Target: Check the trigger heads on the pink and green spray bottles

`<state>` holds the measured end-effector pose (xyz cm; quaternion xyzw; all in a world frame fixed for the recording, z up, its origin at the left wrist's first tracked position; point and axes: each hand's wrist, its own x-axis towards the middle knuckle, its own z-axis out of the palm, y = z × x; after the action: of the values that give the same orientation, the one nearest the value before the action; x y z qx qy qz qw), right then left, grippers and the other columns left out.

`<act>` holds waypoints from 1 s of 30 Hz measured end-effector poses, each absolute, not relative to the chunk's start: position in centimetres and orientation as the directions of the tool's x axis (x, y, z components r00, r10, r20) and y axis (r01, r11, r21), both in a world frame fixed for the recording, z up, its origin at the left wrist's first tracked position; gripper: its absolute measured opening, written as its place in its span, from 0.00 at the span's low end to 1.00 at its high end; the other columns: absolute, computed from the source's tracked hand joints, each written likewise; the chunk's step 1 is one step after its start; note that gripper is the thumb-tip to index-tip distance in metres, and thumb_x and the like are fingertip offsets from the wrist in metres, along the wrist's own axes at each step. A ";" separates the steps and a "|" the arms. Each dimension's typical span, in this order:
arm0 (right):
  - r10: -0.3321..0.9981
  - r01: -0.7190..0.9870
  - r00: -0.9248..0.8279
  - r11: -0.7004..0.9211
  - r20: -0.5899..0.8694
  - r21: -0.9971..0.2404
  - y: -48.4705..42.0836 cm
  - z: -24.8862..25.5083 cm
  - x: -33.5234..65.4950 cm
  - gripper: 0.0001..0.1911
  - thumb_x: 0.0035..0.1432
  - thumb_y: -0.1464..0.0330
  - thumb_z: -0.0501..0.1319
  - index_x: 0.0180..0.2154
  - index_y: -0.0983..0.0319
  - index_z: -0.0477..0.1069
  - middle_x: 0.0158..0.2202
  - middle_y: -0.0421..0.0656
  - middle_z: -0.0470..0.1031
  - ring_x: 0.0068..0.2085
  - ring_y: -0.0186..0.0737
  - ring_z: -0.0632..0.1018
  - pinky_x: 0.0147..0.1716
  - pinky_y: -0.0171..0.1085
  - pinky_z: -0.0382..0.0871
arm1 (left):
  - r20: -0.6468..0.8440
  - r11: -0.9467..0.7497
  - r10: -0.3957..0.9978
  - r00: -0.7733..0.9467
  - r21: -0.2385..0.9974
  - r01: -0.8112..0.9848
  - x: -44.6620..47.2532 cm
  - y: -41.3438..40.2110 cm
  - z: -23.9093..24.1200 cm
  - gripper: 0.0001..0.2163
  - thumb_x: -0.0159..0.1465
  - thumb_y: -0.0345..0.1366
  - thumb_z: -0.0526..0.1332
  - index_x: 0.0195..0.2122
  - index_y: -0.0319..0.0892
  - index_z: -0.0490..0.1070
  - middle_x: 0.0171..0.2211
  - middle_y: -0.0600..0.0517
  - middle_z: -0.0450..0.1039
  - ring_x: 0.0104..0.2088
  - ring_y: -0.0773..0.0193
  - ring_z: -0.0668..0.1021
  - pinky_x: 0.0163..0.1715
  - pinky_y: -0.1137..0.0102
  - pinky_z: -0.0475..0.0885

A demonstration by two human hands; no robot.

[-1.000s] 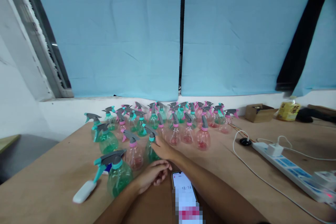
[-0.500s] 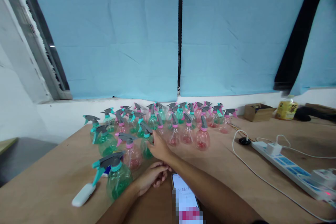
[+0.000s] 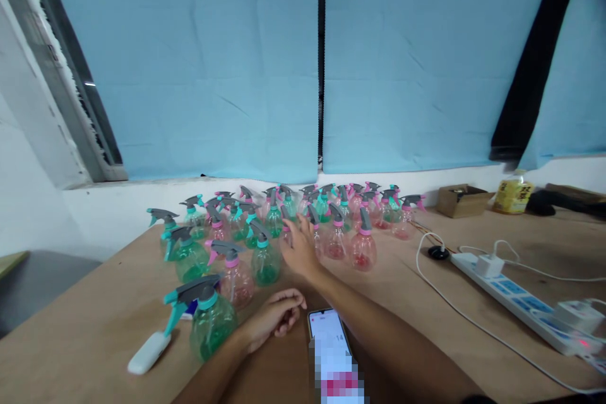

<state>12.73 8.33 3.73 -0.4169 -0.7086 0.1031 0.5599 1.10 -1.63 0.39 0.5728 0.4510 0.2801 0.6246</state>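
My right hand is stretched over the table with its fingers apart, holding nothing. It is in front of a pink-collared spray bottle, partly covering it; whether they touch I cannot tell. Just left of this hand, a green spray bottle with a grey head stands upright. My left hand rests low near the table, fingers loosely curled with nothing visible in them. Beside its wrist stands a larger-looking green spray bottle, and a pink spray bottle is farther back.
Several more pink and green spray bottles crowd towards the wall. A phone lies by my right forearm, and a white object lies at front left. A power strip with cables, a cardboard box and a yellow-labelled bottle are on the right.
My right hand has let go of the green spray bottle, which stays standing, and has moved right and slightly up with its fingers spread. My left hand has barely moved.
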 end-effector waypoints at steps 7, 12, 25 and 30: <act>0.751 0.446 -0.092 0.618 0.653 -0.647 10.1 2.9 12.7 0.25 0.55 0.70 0.60 0.56 0.57 0.70 0.60 0.48 0.66 0.61 0.55 0.61 0.61 0.55 0.51 | -0.247 0.195 0.858 0.451 0.968 0.160 1.0 -1.6 0.3 0.14 0.58 0.48 0.60 0.35 0.42 0.68 0.18 0.61 0.60 0.15 0.75 0.58 0.15 0.76 0.44; 0.716 0.456 -0.067 0.642 0.695 -0.617 9.7 3.0 13.1 0.22 0.54 0.72 0.59 0.51 0.57 0.74 0.57 0.46 0.70 0.58 0.54 0.64 0.59 0.54 0.55 | -0.234 0.179 0.859 0.456 0.971 0.162 1.0 -1.6 0.3 0.13 0.60 0.48 0.58 0.35 0.42 0.68 0.19 0.60 0.60 0.16 0.74 0.59 0.15 0.76 0.45; 0.683 0.351 -0.002 0.684 0.730 -0.639 8.8 2.9 14.2 0.24 0.54 0.74 0.57 0.53 0.58 0.73 0.55 0.48 0.68 0.58 0.46 0.68 0.60 0.44 0.59 | -0.233 0.177 0.858 0.458 0.971 0.162 0.8 -1.4 0.1 0.13 0.61 0.47 0.58 0.36 0.42 0.68 0.19 0.60 0.61 0.15 0.75 0.59 0.15 0.77 0.46; 0.653 0.301 0.038 0.715 0.757 -0.631 8.4 2.5 15.1 0.20 0.57 0.75 0.55 0.50 0.58 0.74 0.55 0.47 0.70 0.55 0.43 0.71 0.58 0.43 0.62 | -0.239 0.182 0.858 0.456 0.969 0.165 1.0 -1.5 0.4 0.13 0.60 0.47 0.58 0.36 0.42 0.68 0.19 0.60 0.61 0.15 0.74 0.59 0.14 0.77 0.46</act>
<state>15.08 8.36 2.52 -0.3510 -0.6793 0.1396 0.6292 0.97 -1.49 0.37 0.5772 0.4430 0.2755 0.6283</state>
